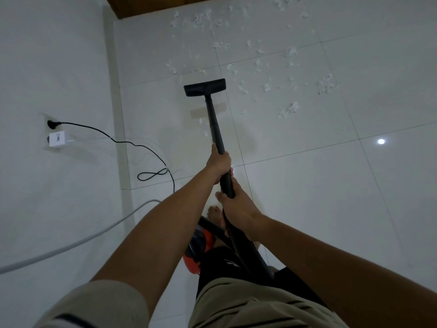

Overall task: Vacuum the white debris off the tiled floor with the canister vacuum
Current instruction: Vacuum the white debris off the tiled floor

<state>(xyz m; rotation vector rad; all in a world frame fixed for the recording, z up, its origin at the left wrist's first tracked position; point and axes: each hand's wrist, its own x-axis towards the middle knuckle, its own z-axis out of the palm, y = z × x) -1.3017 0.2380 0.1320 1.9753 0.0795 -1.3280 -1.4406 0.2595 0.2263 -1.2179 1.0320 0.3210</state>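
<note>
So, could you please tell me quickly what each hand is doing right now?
Left hand: grips the black vacuum wand, farther down its length.
Right hand: grips the same wand, nearer the body.

Black floor head [204,87] sits flat on the glossy tiled floor [307,185], wand [214,121] slanting back. Fluffy white debris [290,53] lies scattered ahead and right, with the orange canister [201,247] at the near end.

Floor head [205,87] on tiled floor [307,185]; debris [267,67] beyond and right; wall socket [53,125] left.
</note>
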